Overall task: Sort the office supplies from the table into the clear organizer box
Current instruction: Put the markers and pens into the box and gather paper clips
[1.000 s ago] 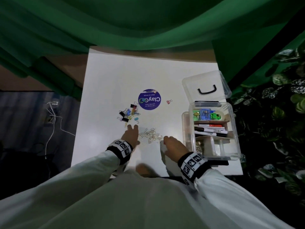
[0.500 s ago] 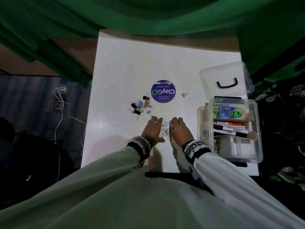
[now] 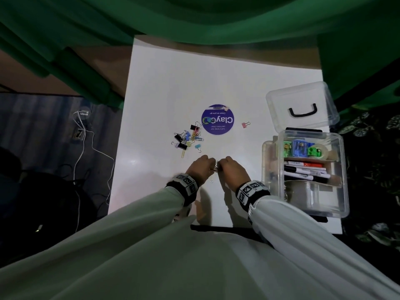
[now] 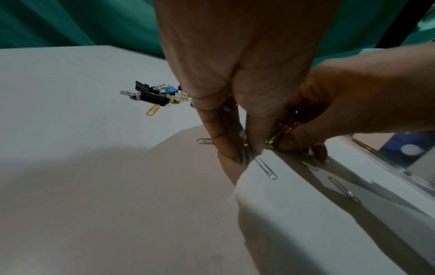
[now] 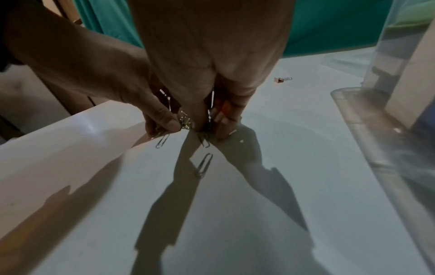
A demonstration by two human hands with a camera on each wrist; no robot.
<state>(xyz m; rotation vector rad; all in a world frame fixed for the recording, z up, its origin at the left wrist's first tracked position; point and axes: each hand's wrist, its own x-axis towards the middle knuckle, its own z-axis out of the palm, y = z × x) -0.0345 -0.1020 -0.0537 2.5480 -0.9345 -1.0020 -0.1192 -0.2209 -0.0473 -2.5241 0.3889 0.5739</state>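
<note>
A bunch of silver paper clips [image 3: 216,166] sits at the front middle of the white table [image 3: 164,83]. My left hand [image 3: 200,167] and right hand [image 3: 231,169] close on it from either side, fingertips down on the table. In the left wrist view my left hand [image 4: 242,150] pinches clips between thumb and fingers. In the right wrist view my right hand [image 5: 212,126] pinches clips too. A few loose clips [image 5: 203,165] lie just in front of the hands. The clear organizer box [image 3: 311,133] stands open at the right, holding markers, tape and small coloured items.
A heap of coloured binder clips [image 3: 188,138] lies beyond my left hand. A single pink binder clip [image 3: 245,124] lies right of the round purple sticker [image 3: 218,119]. The box lid [image 3: 300,105] stands open behind the box. Green cloth hangs around the table.
My hands have come together from either side, pushing the spread paper clips into one tight bunch between them. A few clips stayed behind on the table.
</note>
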